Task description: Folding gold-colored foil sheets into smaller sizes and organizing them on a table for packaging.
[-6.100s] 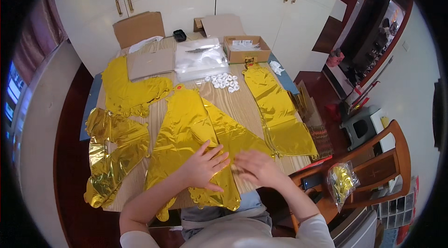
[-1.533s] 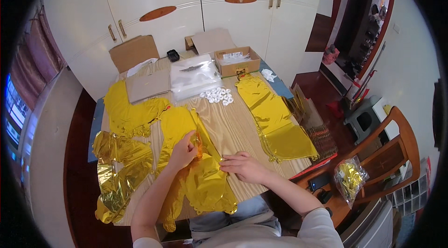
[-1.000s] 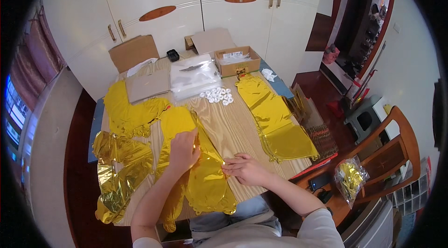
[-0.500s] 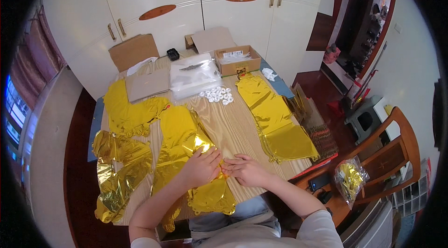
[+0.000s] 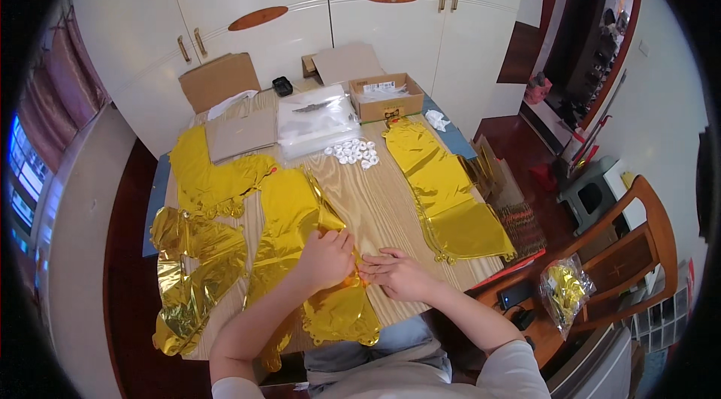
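Observation:
A gold foil balloon (image 5: 289, 219) lies flat and folded lengthwise on the wooden table (image 5: 383, 204) in front of me. My left hand (image 5: 327, 256) presses on its right edge with the fingers curled over the foil. My right hand (image 5: 394, 275) lies flat right beside it, fingertips touching the same folded edge near the lower part of the balloon (image 5: 338, 316), which hangs toward the table's front edge.
Other gold foil pieces lie at the left (image 5: 199, 264), far left (image 5: 214, 174) and right (image 5: 443, 189). Small white discs (image 5: 353, 151), a clear plastic bag (image 5: 315, 117), cardboard boxes (image 5: 383, 99) and a flat carton (image 5: 240, 132) sit at the back. A wooden chair (image 5: 623, 249) stands at the right.
My left hand came back from the middle of the foil toward me and now meets my right hand at the folded edge. The balloon is folded narrower than several seconds ago.

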A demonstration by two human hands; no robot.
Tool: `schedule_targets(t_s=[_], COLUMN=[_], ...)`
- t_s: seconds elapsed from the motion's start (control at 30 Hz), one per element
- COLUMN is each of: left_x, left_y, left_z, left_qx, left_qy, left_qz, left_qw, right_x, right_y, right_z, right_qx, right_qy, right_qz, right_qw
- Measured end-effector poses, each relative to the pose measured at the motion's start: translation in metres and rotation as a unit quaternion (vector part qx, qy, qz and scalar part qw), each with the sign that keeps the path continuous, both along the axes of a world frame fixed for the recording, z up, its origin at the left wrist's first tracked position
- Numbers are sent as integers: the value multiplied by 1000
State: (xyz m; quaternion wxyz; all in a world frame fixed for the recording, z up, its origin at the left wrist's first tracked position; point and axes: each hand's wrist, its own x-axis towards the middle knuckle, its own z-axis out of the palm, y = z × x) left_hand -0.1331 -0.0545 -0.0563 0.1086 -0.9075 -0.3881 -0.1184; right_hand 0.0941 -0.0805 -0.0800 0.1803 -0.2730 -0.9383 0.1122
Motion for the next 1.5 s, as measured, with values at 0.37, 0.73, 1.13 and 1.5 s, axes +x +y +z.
schedule_targets(t_s=[0.37,0.73,1.13,1.5], left_x=[-1,-10,-7,10], left_y=[49,91,122,66], left_z=[-9,4,10,17], left_qx=[37,-54,-130,-110], left_qy=[7,48,156,159], left_qz=[62,154,211,116], left_qw=[997,985,956,974], right_x=[0,0,10,11], right_y=[0,-1,-7,-8], right_z=[-2,-1,7,10], right_qx=[7,4,51,44], right_qy=[18,4,-30,-14], right_qz=[2,0,32,22], right_qw=[1000,1000,998,999])
